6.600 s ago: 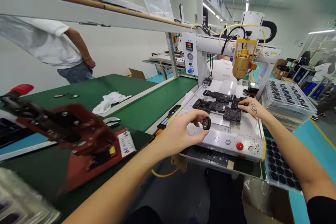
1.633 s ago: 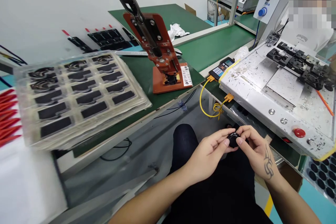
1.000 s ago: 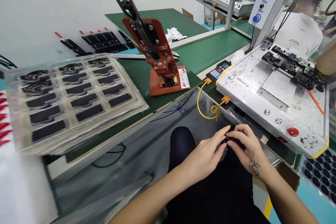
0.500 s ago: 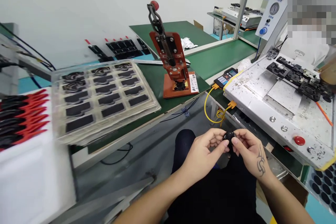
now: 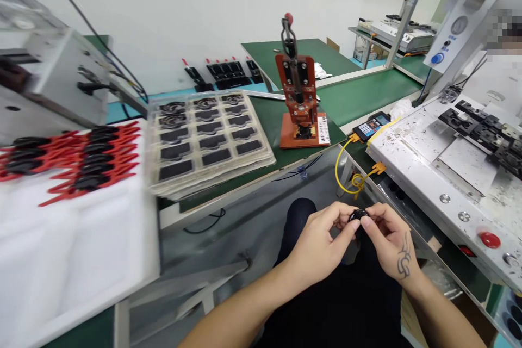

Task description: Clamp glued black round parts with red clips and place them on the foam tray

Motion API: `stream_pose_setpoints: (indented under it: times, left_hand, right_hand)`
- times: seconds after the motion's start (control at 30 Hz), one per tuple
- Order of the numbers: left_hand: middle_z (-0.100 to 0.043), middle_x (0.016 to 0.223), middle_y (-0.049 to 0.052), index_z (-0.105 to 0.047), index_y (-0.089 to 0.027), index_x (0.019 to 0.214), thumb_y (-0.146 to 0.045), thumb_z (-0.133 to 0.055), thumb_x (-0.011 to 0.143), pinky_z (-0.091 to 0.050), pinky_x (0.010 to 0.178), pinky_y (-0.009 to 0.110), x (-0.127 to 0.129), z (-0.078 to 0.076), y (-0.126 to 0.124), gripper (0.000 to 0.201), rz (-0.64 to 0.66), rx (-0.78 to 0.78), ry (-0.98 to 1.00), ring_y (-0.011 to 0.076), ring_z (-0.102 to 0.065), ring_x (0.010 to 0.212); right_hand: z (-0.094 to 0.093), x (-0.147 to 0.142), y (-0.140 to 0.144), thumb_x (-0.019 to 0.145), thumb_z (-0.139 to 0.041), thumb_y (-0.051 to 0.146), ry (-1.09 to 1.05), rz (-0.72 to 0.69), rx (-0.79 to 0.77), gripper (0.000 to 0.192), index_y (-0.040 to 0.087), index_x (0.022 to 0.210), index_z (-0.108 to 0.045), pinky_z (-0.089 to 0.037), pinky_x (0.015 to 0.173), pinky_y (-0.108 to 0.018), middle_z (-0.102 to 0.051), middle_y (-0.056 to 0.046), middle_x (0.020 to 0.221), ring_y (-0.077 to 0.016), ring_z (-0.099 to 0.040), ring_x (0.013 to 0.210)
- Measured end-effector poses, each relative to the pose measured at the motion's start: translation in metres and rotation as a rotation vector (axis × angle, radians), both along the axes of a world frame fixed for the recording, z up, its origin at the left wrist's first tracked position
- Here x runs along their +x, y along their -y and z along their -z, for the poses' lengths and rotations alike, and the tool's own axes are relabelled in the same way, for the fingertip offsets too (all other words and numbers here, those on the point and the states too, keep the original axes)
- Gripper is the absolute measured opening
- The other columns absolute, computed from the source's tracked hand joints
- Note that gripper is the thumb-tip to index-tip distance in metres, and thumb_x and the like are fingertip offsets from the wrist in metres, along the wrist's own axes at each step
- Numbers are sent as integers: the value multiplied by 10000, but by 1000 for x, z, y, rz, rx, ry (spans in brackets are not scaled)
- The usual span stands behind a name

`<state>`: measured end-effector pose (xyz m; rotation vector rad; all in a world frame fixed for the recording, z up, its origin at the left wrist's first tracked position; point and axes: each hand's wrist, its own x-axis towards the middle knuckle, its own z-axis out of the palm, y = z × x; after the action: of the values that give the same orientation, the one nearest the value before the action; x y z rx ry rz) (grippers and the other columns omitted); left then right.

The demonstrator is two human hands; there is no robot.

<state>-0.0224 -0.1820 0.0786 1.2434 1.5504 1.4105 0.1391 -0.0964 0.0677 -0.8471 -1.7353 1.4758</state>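
Head view: left hand point(image 5: 322, 239) and right hand point(image 5: 389, 239) pinch, seemingly, a small black part point(image 5: 358, 215) between fingertips.

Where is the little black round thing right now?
In the head view, the small black round part is pinched between the left hand and right hand, over the lap, low centre-right.

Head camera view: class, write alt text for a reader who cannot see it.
Both hands, left hand and right hand, pinch a small black round part over the person's lap. Behind stand a red lever press and a stack of clear trays.
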Motion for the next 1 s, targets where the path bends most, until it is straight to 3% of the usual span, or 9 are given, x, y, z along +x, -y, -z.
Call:
stream_pose_setpoints:
  times: [0.17, 0.33, 0.57, 0.67, 0.77, 0.87, 1.0]
  left_hand:
    - [-682, 799, 8, -722, -196, 1003, -318, -658, 1015, -544, 693, 272, -19, -7, 11, 139, -138, 32, -37, 165, -657, 727]
    - [-735, 862, 26, -734, -186, 1075, -299, -661, 1014, -558, 760, 292, -41, -26, 29, 148, -321, 106, -2, 171, -704, 765]
    - [-756, 934, 53, -726, -171, 1044, -240, -653, 988, -551, 781, 278, -60, -48, 76, 115, -630, 159, -132, 176, -698, 833]
    - [-748, 955, 58, -689, -183, 1030, -271, -678, 973, -566, 808, 297, -50, -44, 107, 106, -790, 145, -96, 183, -712, 856]
    - [-752, 954, 61, -606, -199, 1086, -313, -684, 984, -592, 821, 320, -27, -33, 140, 172, -868, 185, 126, 194, -755, 871]
    - [-762, 998, 81, -556, -209, 1105, -381, -712, 988, -605, 820, 333, 2, -18, 171, 260, -975, 252, 296, 196, -775, 872]
    - [-783, 973, 79, -550, -211, 1125, -494, -778, 957, -608, 805, 337, 42, 1, 205, 400, -1184, 254, 374, 206, -789, 859]
  right_hand:
    - [-3, -32, -10, 1014, -744, 374, -37, -115, 70, 144, 232, 988, -751, -601, 701, -281, -766, -28, 877, -178, -719, 759]
    - [-18, -74, -16, 1009, -746, 340, -83, -291, 128, 97, 262, 1057, -780, -623, 699, -270, -769, -17, 890, -165, -719, 738]
    - [-14, -140, -15, 1000, -752, 325, -148, -560, 260, 158, 279, 1149, -779, -657, 706, -290, -795, -49, 1014, -198, -765, 808]
    - [-14, -168, -6, 1002, -744, 314, -190, -781, 391, 165, 283, 1156, -793, -666, 754, -301, -798, -64, 1082, -224, -782, 891]
    - [-16, -188, 13, 1016, -719, 299, -212, -1063, 531, 195, 295, 1193, -802, -663, 793, -301, -796, -77, 1130, -254, -783, 987]
    - [-18, -198, 44, 1042, -679, 305, -190, -1328, 597, 232, 305, 1245, -791, -656, 729, -270, -784, -89, 1177, -262, -795, 1007]
    - [-18, -198, 95, 1076, -617, 279, -223, -1622, 603, 252, 291, 1274, -772, -639, 729, -245, -774, -82, 1123, -227, -797, 941]
